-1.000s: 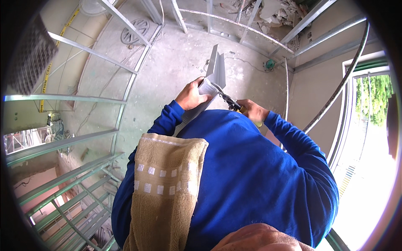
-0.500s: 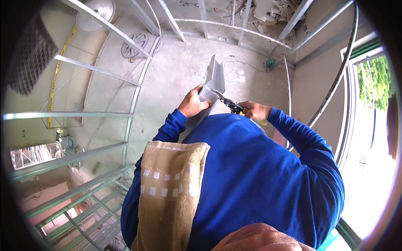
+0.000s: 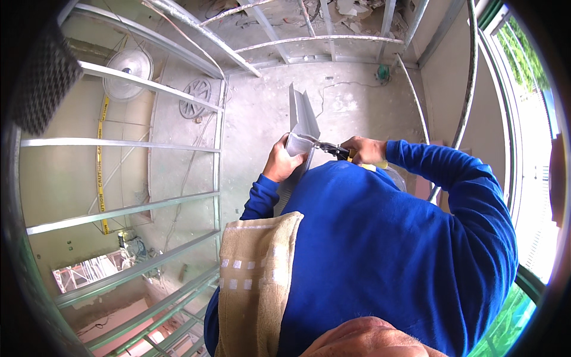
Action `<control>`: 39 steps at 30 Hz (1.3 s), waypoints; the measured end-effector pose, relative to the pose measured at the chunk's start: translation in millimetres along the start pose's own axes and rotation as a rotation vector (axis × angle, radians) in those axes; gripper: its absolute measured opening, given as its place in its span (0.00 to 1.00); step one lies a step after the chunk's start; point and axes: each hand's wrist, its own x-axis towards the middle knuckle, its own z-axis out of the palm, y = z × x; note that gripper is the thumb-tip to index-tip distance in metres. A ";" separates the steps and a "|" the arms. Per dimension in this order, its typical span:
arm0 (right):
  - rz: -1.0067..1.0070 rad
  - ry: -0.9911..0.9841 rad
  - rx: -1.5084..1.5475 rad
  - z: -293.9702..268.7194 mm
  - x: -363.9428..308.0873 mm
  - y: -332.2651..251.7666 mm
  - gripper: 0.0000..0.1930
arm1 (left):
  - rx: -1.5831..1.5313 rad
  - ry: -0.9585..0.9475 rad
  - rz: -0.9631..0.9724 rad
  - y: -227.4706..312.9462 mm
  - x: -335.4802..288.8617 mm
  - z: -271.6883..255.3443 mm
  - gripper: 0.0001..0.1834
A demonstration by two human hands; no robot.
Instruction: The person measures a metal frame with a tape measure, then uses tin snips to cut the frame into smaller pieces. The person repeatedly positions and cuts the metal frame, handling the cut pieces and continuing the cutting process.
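A grey metal stud channel [image 3: 305,116] points away from my body, its near end close to my belly. My left hand [image 3: 281,160] is wrapped round its left side, the thumb lying across toward the channel. In my right hand [image 3: 366,151] are tin snips [image 3: 335,150] with dark jaws and yellow on the handles. The snips' jaws reach to the channel's right flange just beside my left hand; whether they bite into the metal is too small to tell. My belly hides the lower part of the channel.
A metal stud frame [image 3: 219,125] runs along my left, with yellow caution tape [image 3: 101,169] beyond it. Ahead, a green object [image 3: 382,73] with a thin cable lies on the concrete floor [image 3: 262,95]. A window [image 3: 535,166] is at right. A tan towel [image 3: 253,285] hangs over my left shoulder.
The view has shifted, so the frame and my body sit further right in the picture. Both hands keep their holds on the channel and the snips.
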 end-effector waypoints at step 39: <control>0.066 -0.139 0.088 -3.1 -6.6 -6.1 0.31 | -0.002 -0.026 0.003 4.1 -2.7 -0.2 0.20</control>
